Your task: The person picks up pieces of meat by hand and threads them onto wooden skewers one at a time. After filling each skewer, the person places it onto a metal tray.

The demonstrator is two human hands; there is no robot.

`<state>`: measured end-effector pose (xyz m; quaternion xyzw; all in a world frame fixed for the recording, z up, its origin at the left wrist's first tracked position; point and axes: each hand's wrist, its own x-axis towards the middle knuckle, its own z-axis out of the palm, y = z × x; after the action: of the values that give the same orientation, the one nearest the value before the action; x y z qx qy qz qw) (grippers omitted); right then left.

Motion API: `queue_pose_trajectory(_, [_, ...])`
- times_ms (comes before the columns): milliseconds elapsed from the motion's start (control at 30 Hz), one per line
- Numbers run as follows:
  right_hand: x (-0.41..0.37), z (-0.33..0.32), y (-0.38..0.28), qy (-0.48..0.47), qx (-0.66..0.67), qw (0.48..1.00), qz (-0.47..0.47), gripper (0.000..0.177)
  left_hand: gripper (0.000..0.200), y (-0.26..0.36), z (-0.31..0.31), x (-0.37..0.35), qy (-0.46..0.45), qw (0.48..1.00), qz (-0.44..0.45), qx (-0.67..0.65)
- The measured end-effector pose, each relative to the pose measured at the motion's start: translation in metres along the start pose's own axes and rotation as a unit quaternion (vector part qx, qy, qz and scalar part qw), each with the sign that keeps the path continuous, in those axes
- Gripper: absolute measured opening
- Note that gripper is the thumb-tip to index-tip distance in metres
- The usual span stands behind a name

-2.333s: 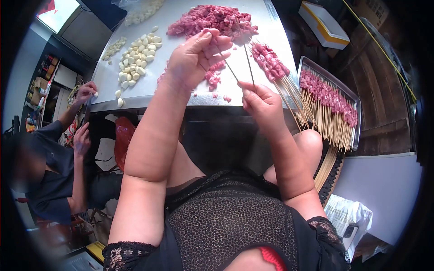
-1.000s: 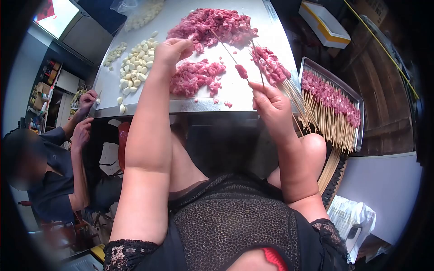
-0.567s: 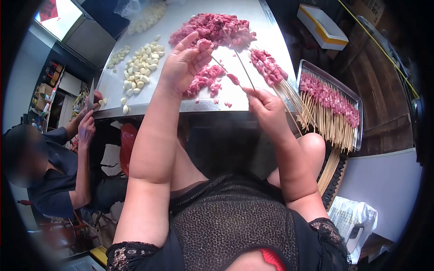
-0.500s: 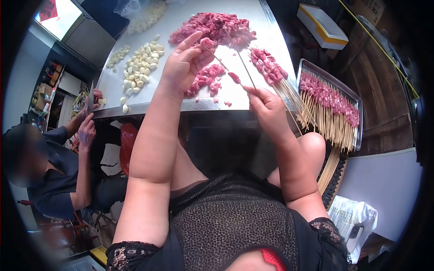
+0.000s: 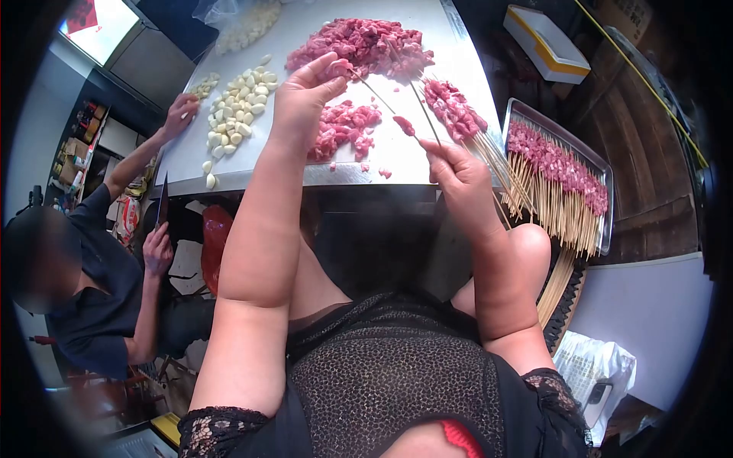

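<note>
My left hand (image 5: 309, 95) pinches a piece of raw meat (image 5: 338, 69) between thumb and fingers, at the tip of a thin skewer. Further down that skewer sits another small meat piece (image 5: 405, 125). The skewer's lower end is in my right hand (image 5: 460, 177), whose thumb and fingers are closed on it. A second thin stick (image 5: 424, 107) also runs up from the right hand toward the large meat pile (image 5: 366, 46). Below my left fingers lies a smaller heap of cut meat (image 5: 345, 131). Loaded skewers (image 5: 454, 111) rest on the table just beyond my right hand.
Peeled garlic cloves (image 5: 243, 107) lie on the white table (image 5: 298, 174). A metal tray (image 5: 608, 175) at right holds many meat skewers, with bare sticks (image 5: 556, 290) below it. At left, a co-worker holds a knife (image 5: 163, 200). A foam box (image 5: 546, 42) stands behind.
My right hand has shifted slightly right and down with the skewer. The meat in my left fingers has moved slightly left. The co-worker's one hand has left the knife and reached to the garlic.
</note>
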<state>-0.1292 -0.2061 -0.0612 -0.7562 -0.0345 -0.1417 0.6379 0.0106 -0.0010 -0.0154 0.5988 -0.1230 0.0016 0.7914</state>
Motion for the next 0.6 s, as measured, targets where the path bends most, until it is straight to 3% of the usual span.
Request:
queue_pose_trajectory(267, [0.0007, 0.0022, 0.0045, -0.001, -0.012, 1.0, -0.013, 0.022, 0.025, 0.007, -0.0007, -0.0021, 0.034, 0.991, -0.014, 0.128])
queue_pose_trajectory(333, [0.002, 0.0026, 0.0054, -0.022, -0.016, 1.0, 0.009, 0.022, 0.027, 0.0041, -0.0028, 0.0002, -0.026, 0.996, -0.058, -0.055])
queue_pose_trajectory(467, [0.0017, 0.0048, 0.0046, -0.035, -0.017, 0.999, 0.015, 0.022, 0.029, 0.006, 0.0037, -0.0042, -0.012, 0.987, -0.1, -0.127])
queue_pose_trajectory(600, [0.0018, 0.0046, 0.0032, -0.037, -0.023, 0.999, 0.017, 0.022, 0.025, 0.0067, 0.0048, -0.0019, 0.065, 0.979, -0.115, -0.154])
